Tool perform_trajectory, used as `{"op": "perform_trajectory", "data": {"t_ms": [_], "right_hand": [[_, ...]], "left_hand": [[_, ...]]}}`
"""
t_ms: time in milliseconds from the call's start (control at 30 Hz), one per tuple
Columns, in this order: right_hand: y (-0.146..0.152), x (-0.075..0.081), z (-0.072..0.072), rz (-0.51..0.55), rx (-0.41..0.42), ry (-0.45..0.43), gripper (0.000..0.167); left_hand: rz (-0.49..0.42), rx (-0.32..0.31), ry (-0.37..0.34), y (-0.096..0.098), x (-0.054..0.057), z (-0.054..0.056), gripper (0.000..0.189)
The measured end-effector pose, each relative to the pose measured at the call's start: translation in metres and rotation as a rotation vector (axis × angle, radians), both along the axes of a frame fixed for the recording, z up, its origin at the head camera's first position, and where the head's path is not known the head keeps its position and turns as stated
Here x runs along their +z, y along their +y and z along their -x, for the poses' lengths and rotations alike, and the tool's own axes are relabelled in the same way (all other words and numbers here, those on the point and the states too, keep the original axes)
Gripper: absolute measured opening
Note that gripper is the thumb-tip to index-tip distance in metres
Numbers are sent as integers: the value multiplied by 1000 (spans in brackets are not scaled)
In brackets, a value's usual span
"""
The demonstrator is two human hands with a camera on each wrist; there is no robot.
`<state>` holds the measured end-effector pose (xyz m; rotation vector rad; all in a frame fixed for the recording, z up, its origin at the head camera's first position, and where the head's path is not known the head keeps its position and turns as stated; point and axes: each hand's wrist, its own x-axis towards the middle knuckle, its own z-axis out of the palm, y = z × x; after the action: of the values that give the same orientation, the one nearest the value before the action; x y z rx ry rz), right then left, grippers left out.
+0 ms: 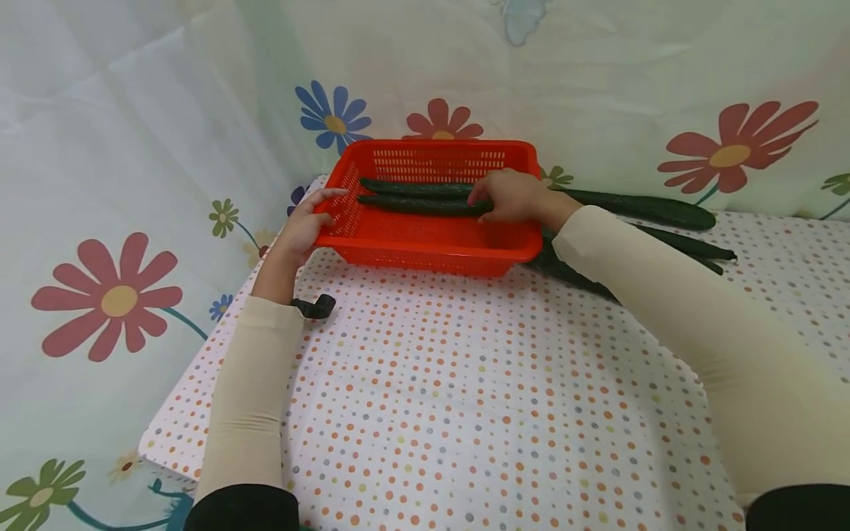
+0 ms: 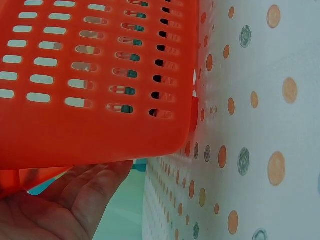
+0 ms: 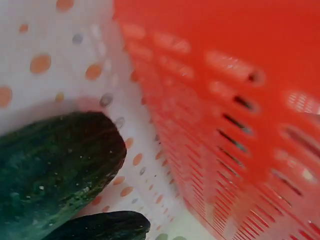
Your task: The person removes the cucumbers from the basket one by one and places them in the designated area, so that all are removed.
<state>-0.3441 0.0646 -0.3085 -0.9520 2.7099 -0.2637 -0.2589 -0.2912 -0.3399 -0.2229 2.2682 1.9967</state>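
A red plastic basket (image 1: pixel 425 251) with slotted walls stands at the back of the table. Inside it two long dark green cucumbers lie side by side, a rear cucumber (image 1: pixel 415 189) and a front cucumber (image 1: pixel 415 205). My left hand (image 1: pixel 304 223) grips the basket's left rim, fingers over the top; the left wrist view shows that palm below the slotted wall. Reaching over the right rim, my right hand (image 1: pixel 514 196) holds the front cucumber by its right end, thumb on the near side. The right wrist view catches the basket's outer wall, not the fingers.
Right of the basket, several more cucumbers lie on the dotted tablecloth (image 1: pixel 425 383), among them a thick rear cucumber (image 1: pixel 651 209) and one partly under my right forearm (image 1: pixel 571 273). A flowered backdrop (image 1: pixel 584 88) rises close behind the basket.
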Motion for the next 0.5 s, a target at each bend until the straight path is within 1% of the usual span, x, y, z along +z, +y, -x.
{"op": "perform_trajectory", "data": {"t_ms": [167,300,400,500], "right_hand": [[-8,-4,5,-126,-42,-5,58],[-13,-4,7,-219,-39,1,71],[-15,-4,6,-277,-27,10,76],[-16,-5,4,-311,-13,29,76]], "left_hand": [[-1,-3,-2,-1,0,0,50],[2,-4,1,-2,1,1,49],[4,-2,1,-3,3,1,49],[2,-2,-1,-3,4,0,49]]}}
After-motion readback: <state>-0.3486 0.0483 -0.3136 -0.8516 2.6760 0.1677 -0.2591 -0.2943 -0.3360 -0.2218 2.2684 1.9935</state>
